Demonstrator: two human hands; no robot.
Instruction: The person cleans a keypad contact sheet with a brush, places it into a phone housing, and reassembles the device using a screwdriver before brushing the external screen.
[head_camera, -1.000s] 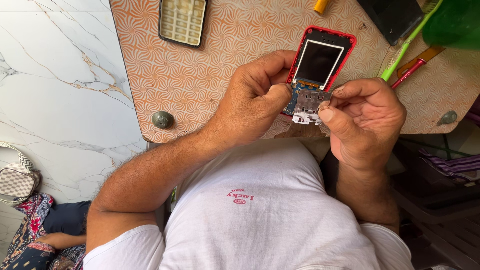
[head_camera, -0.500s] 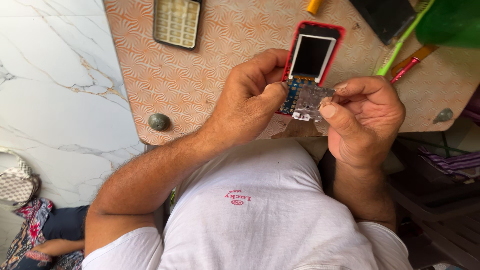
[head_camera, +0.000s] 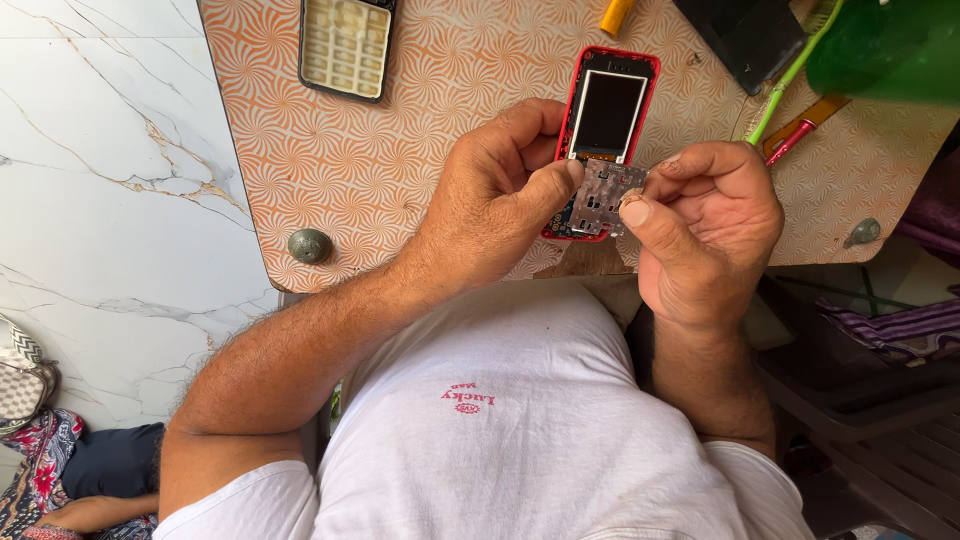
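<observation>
The phone frame (head_camera: 605, 110) is glossy red plastic with a dark, smooth glass screen. The circuit board (head_camera: 604, 195) looks like matt grey metal. The table top (head_camera: 420, 150) is smooth patterned laminate.

Both our forearms reach forward from the body and bend inward, so the hands meet in front of the chest. Our left hand (head_camera: 495, 195) is curled, knuckles up, its thumb stretched toward the right and pressing down at the tip. Our right hand (head_camera: 705, 225) faces it, fingers folded in, thumb and forefinger pinched together close to the left thumb. Both wrists are bare and slightly bent.
</observation>
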